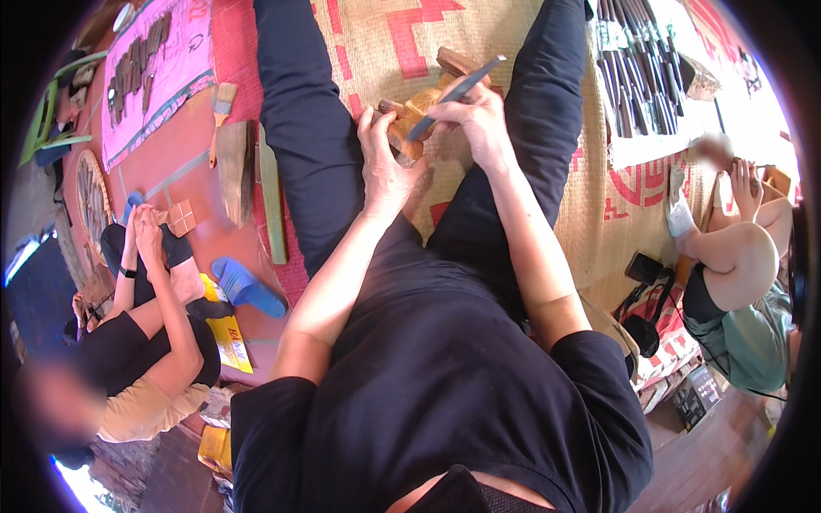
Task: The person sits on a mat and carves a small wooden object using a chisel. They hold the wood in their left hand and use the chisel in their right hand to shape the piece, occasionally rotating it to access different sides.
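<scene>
Between my spread legs, above the woven mat (376, 26), I hold a yellow-brown wood carving (419, 104) with darker projecting parts. My left hand (386, 175) is closed round its near left side, the fingers on its upper edge. In my right hand (481, 128) is a flat dark-grey chisel (472, 83), gripped along its shaft like a pen. It slants across the carving from upper right to lower left, its lower end over the wood. My right fingers and the chisel hide part of the carving, so I cannot tell its full shape.
Several chisels (637, 73) lie in rows at the upper right. A pink cloth (184, 56) bears more tools at the upper left. Left of my leg are a brush (224, 103), a wood block (233, 175) and a blue slipper (248, 286). People sit on both sides.
</scene>
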Available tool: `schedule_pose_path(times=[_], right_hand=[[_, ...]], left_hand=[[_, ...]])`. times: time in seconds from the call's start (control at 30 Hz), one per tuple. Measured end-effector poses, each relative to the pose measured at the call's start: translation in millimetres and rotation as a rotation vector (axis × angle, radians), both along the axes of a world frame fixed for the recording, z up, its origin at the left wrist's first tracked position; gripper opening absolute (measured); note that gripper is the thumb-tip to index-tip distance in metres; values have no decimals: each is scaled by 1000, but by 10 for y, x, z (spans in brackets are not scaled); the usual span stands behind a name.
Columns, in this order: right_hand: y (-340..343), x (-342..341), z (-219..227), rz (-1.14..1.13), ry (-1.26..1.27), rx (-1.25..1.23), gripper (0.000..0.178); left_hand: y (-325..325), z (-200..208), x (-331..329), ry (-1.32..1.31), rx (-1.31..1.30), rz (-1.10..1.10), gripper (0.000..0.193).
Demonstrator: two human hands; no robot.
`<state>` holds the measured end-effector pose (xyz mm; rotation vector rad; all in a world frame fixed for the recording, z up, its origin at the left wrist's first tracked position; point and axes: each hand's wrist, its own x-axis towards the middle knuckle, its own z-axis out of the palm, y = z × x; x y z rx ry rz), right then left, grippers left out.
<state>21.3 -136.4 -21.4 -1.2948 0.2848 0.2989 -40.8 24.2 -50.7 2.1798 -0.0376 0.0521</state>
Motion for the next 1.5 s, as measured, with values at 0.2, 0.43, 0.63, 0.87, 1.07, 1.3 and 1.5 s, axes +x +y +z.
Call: schedule_pose_path(times=[0.2,0.43,0.63,0.87,1.07,1.3,1.5], right_hand=[[-11,76,81,-34,-21,22,14],[63,29,7,24,3,40,17],[-82,102,-121,-106,20,3,18],[13,62,-98,-4,-21,78,17],[-13,62,-23,-52,-32,76,16],[-74,107,-120,-34,-43,21,15],[77,62,43,56,-52,44,16]], left_hand=[[-16,-42,91,-5,-37,7,83],[-6,-16,104,1,-37,12,81],[9,-25,98,-18,-16,-9,84],[25,-46,118,-11,-69,23,81],[35,-28,133,22,-108,23,81],[45,-39,150,5,-93,16,82],[41,-51,146,11,-59,18,81]])
